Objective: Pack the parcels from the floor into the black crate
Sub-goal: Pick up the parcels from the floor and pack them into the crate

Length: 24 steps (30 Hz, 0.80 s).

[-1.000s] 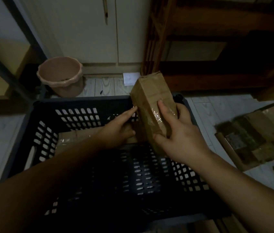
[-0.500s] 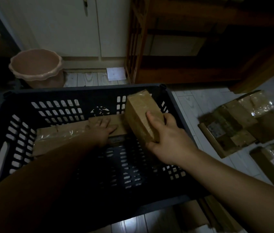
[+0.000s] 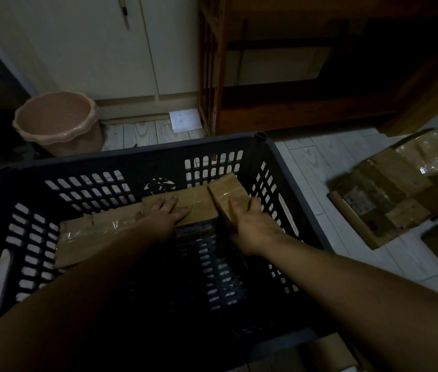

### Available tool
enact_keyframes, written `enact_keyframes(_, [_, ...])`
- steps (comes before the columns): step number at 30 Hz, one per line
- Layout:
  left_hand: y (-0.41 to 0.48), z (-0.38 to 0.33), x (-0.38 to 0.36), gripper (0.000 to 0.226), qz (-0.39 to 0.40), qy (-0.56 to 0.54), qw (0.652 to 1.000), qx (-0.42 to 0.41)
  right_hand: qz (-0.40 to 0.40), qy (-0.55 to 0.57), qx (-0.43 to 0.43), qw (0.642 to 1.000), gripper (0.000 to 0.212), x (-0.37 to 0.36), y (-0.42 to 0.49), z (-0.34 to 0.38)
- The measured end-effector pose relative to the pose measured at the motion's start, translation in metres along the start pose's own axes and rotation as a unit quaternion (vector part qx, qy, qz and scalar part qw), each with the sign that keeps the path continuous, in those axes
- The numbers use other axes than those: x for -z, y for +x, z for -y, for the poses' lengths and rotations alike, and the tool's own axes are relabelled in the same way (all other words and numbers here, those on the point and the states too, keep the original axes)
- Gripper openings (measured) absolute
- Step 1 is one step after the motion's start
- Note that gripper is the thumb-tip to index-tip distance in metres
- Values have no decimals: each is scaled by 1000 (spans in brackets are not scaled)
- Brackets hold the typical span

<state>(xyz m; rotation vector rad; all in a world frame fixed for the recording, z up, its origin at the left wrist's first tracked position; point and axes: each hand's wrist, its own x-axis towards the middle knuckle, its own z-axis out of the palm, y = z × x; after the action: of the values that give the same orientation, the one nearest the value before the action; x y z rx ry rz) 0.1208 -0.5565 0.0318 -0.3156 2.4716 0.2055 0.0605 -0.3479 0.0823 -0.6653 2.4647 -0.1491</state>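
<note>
Right hand (image 3: 250, 226) grips small parcel (image 3: 227, 189), seating it in crate (image 3: 132, 153) far-right corner. Left hand (image 3: 169, 210), fingers spread, presses flat parcel (image 3: 199, 205), probably holding the gap.

Black crate (image 3: 137, 157) matt perforated plastic; parcels (image 3: 227, 190) brown cardboard w/ glossy tape; floor (image 3: 319, 167) pale wood-grain
</note>
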Motion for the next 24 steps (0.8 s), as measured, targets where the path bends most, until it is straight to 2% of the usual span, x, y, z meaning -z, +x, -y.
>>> enact_keyframes(6, [4,1,0,76,13,29,999,-2,9,7,-26,1000,81,-35,21,0])
enact_keyframes(14, [5,2,-3,79,1,33,999,-9,94,-76,-73,990,103,-57,30,-3])
enact_keyframes(20, [4,4,-9,79,-8,13,1000,-14,43,-193,-26,980,96,-53,28,-6])
enact_keyframes(24, [8,7,-16,83,-22,28,999,-15,33,-132,-41,990,92,-49,29,-6])
